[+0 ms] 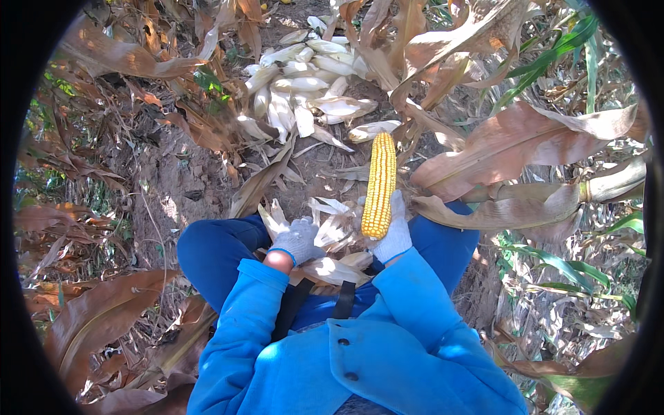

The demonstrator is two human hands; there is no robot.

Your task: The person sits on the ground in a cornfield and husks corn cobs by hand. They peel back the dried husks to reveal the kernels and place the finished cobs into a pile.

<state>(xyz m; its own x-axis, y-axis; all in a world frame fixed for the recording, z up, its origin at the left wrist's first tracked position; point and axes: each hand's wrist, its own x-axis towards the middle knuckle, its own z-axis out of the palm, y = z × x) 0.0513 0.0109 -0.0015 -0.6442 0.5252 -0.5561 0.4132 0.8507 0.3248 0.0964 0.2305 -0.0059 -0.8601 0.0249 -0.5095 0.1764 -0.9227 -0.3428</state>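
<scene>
A bare yellow ear of corn [380, 185] stands out from my right hand [397, 233], which grips its lower end in a white knitted glove. My left hand [297, 239], gloved alike with a blue cuff edge, is at the left beside pale corn husks [332, 228]; its fingers are curled and partly hidden, and whether they grip a husk does not show. More loose husks [334, 270] lie in my lap below both hands. Beyond my knees, a pile of ears in pale husks [306, 78] rests on the soil.
Dry corn leaves [508, 145] and a corn stalk [612, 184] reach in from the right, over my right knee. Brown leaves [104, 321] lie at the lower left. A dry leaf [264, 181] slants across the bare soil [187, 181] in front of my left knee.
</scene>
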